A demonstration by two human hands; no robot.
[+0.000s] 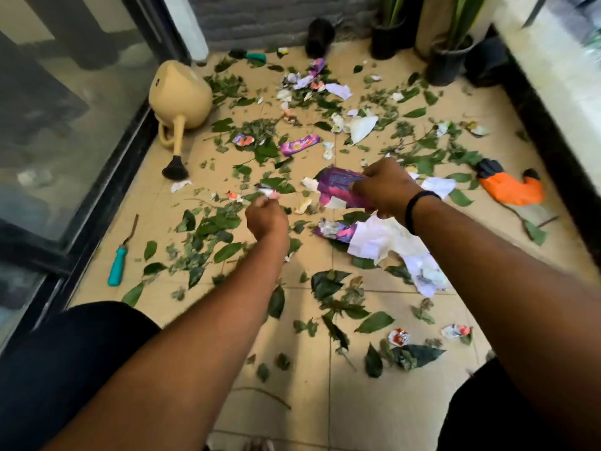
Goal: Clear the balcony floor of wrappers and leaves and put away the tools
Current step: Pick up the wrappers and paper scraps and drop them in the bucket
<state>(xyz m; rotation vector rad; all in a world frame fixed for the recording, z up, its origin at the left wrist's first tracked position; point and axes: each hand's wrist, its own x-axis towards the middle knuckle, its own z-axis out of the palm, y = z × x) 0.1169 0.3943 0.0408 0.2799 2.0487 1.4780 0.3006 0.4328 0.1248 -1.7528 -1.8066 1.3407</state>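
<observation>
Both forearms reach out from us over the tiled balcony floor [325,379], dark-clad knees at either side. We note the right hand [387,187] curled round a bunch of purple wrappers [341,187], a firm holding grip; the left hand [265,219] pinches a small crumpled wrapper scrap [268,192] between fingertips, a narrow grip.

We judge the step in hand to be gathering wrappers by hand, with most of the floor not yet done. Leaves [211,222] lie thick just under and left of the left grip; torn white paper [380,237] and a further purple wrapper lie directly below the right grip. A pink-purple wrapper [300,144] sits beyond both grips.

To do it well, we recommend passing the scrap to the right-hand bunch so one grip collects while the other stores, and working outward from the nearest litter. We see no bin or bag in view.

Tools remain out: a teal-handled tool [117,265] well left of the left grip, a cream watering can [180,96] beyond it, an orange glove [510,187] right of the right grip.
</observation>
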